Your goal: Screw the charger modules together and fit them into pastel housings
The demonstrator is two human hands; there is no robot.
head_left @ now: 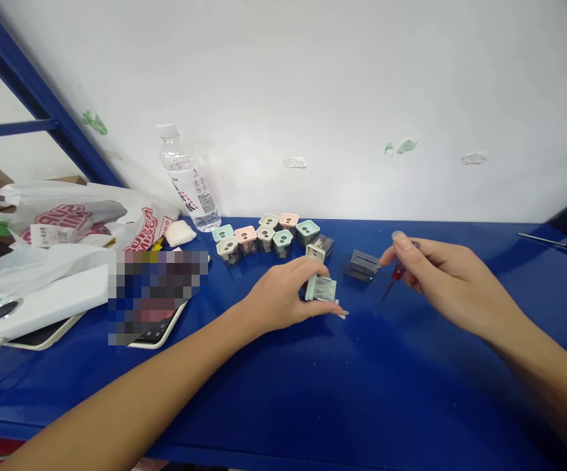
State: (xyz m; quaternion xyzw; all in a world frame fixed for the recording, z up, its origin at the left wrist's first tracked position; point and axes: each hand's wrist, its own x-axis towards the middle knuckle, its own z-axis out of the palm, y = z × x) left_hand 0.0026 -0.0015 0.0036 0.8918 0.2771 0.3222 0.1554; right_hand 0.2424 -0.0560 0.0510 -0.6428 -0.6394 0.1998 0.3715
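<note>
The left grip is pinching a pale green plastic case, the right grip is pinching a red-handled screwdriver, a dark grey case is sitting between them, and the blue counter is stretching toward its near edge below both grips.

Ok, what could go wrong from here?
The thin shaft of the small red-handled screwdriver in the right hand could slip and might jab the left hand, which is close by. The pale green plastic part in the left hand is right beside the tight cluster of pastel plastic cases, so a careless move could knock some over.
</note>
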